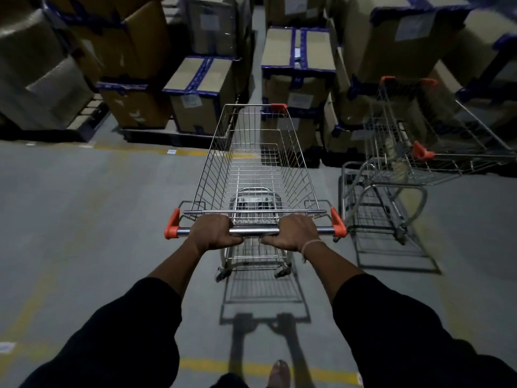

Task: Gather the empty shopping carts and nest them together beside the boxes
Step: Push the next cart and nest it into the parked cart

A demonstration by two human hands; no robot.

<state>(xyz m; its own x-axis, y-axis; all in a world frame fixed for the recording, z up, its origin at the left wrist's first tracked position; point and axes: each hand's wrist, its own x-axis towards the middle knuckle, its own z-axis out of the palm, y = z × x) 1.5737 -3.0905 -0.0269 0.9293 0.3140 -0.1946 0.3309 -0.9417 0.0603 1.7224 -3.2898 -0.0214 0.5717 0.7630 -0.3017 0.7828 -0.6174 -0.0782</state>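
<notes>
Both hands grip the chrome push bar (pixel 254 231) of an empty wire shopping cart (pixel 256 175): the left hand (pixel 214 230) curls over the bar left of centre, the right hand (pixel 296 231) right of centre, thumbs tucked underneath. A thin band (pixel 310 245) circles the right wrist, and dark sleeves (pixel 123 329) cover both forearms. Orange end caps (pixel 171 225) mark the corners of the handle. The cart stands on the grey concrete floor (pixel 84 208) — its nose points at the stacked cardboard boxes (pixel 201 93) with blue tape, which sit on pallets. To the right, well apart from the held cart, a second cart (pixel 391 152) stands just beside the boxes, its basket angled off toward the right edge. Yellow painted lines (pixel 251 368) cross the floor near the person's foot (pixel 279 372).
</notes>
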